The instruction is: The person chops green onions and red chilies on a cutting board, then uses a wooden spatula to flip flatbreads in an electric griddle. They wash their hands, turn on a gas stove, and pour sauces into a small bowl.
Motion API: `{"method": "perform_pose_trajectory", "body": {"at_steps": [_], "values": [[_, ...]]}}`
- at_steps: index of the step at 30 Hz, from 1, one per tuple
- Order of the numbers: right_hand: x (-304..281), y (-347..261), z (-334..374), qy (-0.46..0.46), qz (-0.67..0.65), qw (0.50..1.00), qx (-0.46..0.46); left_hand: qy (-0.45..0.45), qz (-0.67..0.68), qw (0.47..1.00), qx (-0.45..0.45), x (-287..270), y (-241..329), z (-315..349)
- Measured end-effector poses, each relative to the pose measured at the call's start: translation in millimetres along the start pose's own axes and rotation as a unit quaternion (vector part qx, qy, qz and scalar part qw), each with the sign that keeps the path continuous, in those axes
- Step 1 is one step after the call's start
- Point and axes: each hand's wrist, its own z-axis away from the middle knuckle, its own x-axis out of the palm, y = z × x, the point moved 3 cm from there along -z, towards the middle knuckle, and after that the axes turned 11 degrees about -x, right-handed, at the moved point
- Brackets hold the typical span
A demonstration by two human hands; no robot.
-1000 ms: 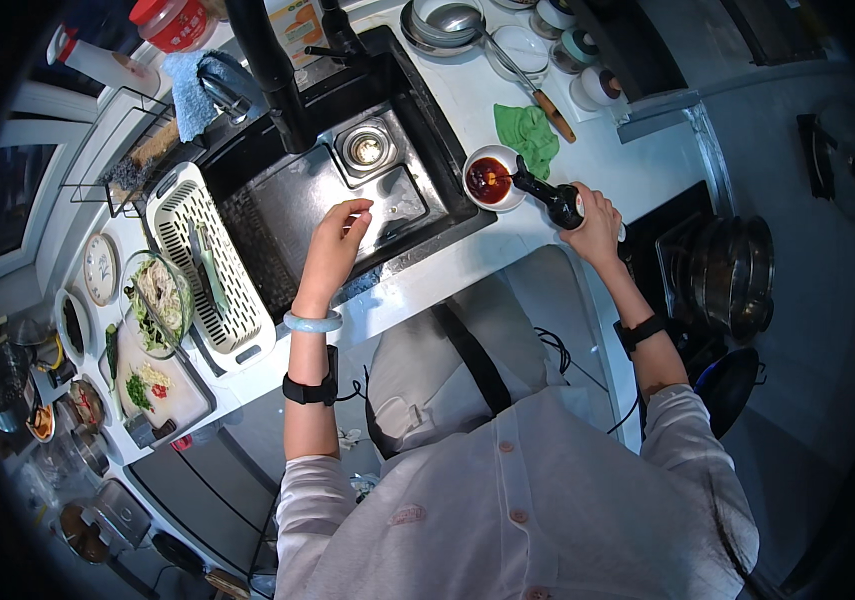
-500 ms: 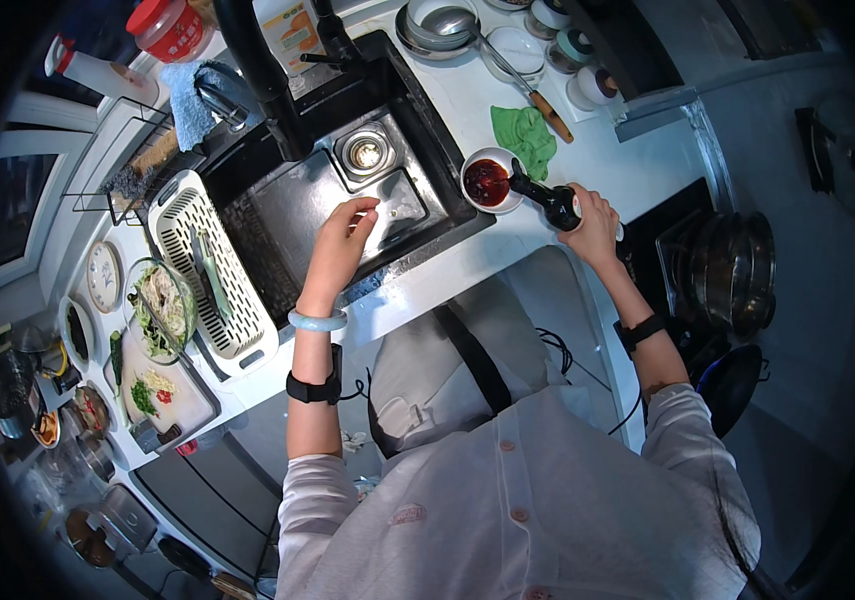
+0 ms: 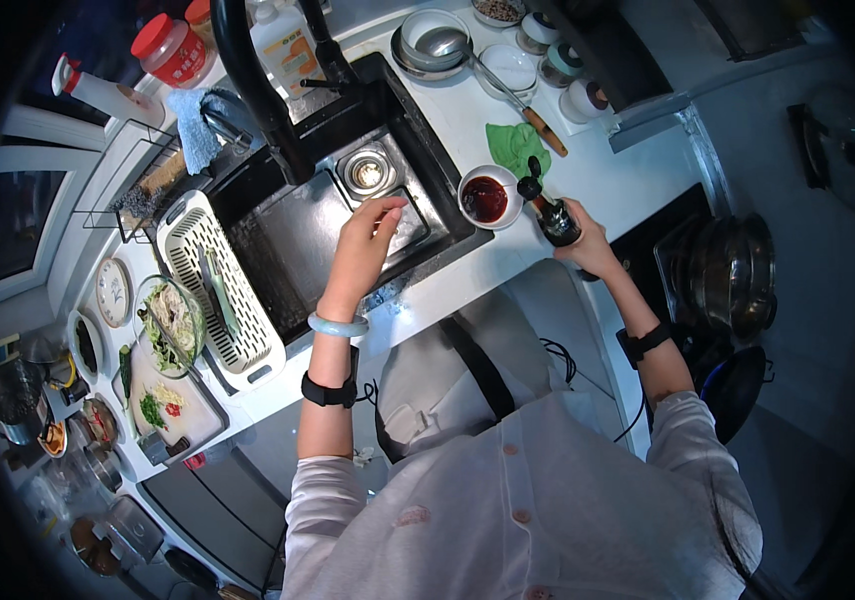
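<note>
My right hand (image 3: 586, 242) is wrapped round a dark glass bottle (image 3: 560, 226) with a flip-up black cap, tilted with its neck beside the small white bowl's right rim. Dark red-brown sauce (image 3: 485, 200) lies in that white bowl (image 3: 514, 212), which stands on the counter by the sink's right edge. No stream shows between the bottle and the bowl. Over the black sink (image 3: 283, 225) hovers my left hand (image 3: 360, 255), holding nothing, its fingers loosely bent and the thumb apart. A green cloth (image 3: 518, 148) lies just behind the bowl.
A black faucet (image 3: 273, 110) arches over the sink. A white draining basket (image 3: 253, 355) sits at its left, beside a glass bowl of shredded food (image 3: 170, 320) and a cutting board (image 3: 203, 410) with chopped pieces. Behind the cloth rests a ladle (image 3: 503, 78). A hob (image 3: 648, 235) lies right.
The bottle has tipped back from over the bowl to a more upright tilt at its right side. My left hand has shifted slightly to the right over the sink.
</note>
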Motion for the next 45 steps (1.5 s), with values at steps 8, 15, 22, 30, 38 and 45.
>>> {"method": "perform_pose_trajectory", "body": {"at_steps": [8,15,22,30,38,45], "values": [[16.3,-61.4,6.5,-0.16,-0.184,0.967,-0.073,-0.032,0.069,0.986,0.15,53.3,88.9,-8.4],[13.5,-116.7,4.4,-0.204,-0.24,0.943,-0.112,-0.071,0.064,0.979,0.179,38.0,129.6,7.5],[-0.9,-135.5,-11.7,-0.156,-0.248,0.94,-0.178,0.057,-0.076,0.94,0.327,31.2,138.7,27.0],[1.5,-154.8,-23.2,-0.104,-0.232,0.952,-0.172,0.072,-0.133,0.946,0.288,29.3,142.0,19.2],[-61.4,-127.1,-85.6,0.039,-0.496,0.867,0.009,0.106,0.015,0.989,0.103,4.3,82.4,31.4],[-160.2,-98.6,-149.5,0.108,-0.561,0.82,0.042,0.132,0.032,0.991,-0.013,-16.8,2.3,87.1]]}}
